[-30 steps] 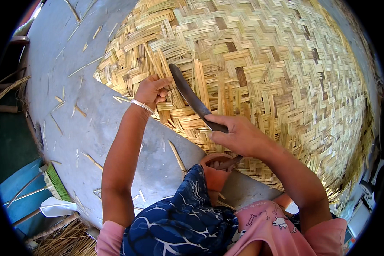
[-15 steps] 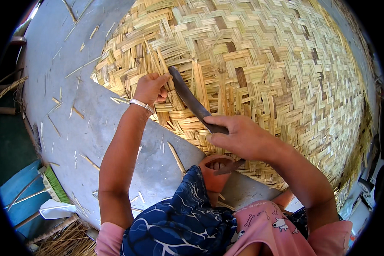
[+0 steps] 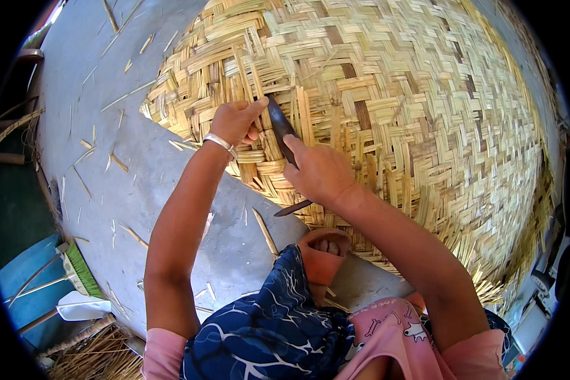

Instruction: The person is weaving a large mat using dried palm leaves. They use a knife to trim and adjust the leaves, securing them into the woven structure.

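A large woven mat (image 3: 411, 95) of flat, pale yellow and brown strips spreads over the floor in front of me. My left hand (image 3: 237, 122), a silver bangle at its wrist, pinches a split strip (image 3: 257, 79) that stands loose near the mat's left corner. My right hand (image 3: 323, 170) is closed around a dark, curved knife (image 3: 281, 126). The blade points away from me, and its tip lies right beside my left fingertips. Below my right fist the knife's thin rear end shows. Several other strip ends (image 3: 305, 117) stick up from the weave to the right of the blade.
Scraps of strip (image 3: 265, 231) litter the grey floor (image 3: 117, 196). My foot in an orange slipper (image 3: 323, 263) rests at the mat's near edge. On the left lie a green-bristled broom (image 3: 82, 271), a white dustpan (image 3: 82, 307) and a pile of dry stalks (image 3: 98, 354).
My right hand has moved up and left, bringing the knife's blade more upright and closer along the strip. My left hand has shifted slightly right and up, still pinching.
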`<action>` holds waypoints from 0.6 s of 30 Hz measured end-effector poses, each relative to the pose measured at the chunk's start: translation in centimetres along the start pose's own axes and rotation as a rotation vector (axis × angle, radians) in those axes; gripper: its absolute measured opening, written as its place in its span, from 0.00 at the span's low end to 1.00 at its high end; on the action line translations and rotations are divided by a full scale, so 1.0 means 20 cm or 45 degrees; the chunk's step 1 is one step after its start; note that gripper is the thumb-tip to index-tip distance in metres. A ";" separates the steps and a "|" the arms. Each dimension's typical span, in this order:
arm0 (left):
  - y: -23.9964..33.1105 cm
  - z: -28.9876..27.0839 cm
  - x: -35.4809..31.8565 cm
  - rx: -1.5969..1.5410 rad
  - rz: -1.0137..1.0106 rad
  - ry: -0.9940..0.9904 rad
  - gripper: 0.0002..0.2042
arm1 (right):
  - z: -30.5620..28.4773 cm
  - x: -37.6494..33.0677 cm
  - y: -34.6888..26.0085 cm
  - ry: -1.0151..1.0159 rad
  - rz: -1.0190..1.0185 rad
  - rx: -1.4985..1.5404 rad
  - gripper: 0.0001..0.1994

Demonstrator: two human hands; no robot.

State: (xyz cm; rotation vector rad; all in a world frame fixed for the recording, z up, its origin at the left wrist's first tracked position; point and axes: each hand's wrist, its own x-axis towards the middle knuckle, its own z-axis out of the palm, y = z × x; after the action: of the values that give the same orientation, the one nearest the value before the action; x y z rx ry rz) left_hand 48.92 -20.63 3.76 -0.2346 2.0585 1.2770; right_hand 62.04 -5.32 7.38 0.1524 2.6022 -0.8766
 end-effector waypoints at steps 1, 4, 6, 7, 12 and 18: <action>0.00 0.00 0.01 0.026 0.006 -0.011 0.21 | 0.00 0.00 0.00 0.003 -0.018 -0.015 0.17; 0.03 0.00 0.03 0.109 0.003 -0.068 0.22 | -0.01 0.01 0.00 -0.017 -0.047 -0.095 0.14; 0.04 -0.01 0.01 0.042 -0.031 -0.102 0.22 | -0.03 0.01 0.01 -0.043 -0.070 -0.131 0.15; 0.04 -0.02 0.00 0.009 -0.049 -0.118 0.22 | -0.05 0.02 0.01 -0.057 -0.086 -0.134 0.15; -0.05 -0.09 -0.01 -0.434 -0.129 -0.313 0.19 | -0.06 0.02 0.01 -0.106 -0.064 -0.198 0.17; -0.04 -0.03 0.00 -0.328 -0.085 -0.142 0.15 | -0.02 0.03 0.03 -0.099 -0.068 -0.224 0.25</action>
State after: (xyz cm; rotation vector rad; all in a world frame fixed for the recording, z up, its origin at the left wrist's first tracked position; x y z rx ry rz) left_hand 48.92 -21.58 3.32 -0.3374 1.7768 1.4791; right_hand 61.55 -4.67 7.11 0.0002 2.6050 -0.6535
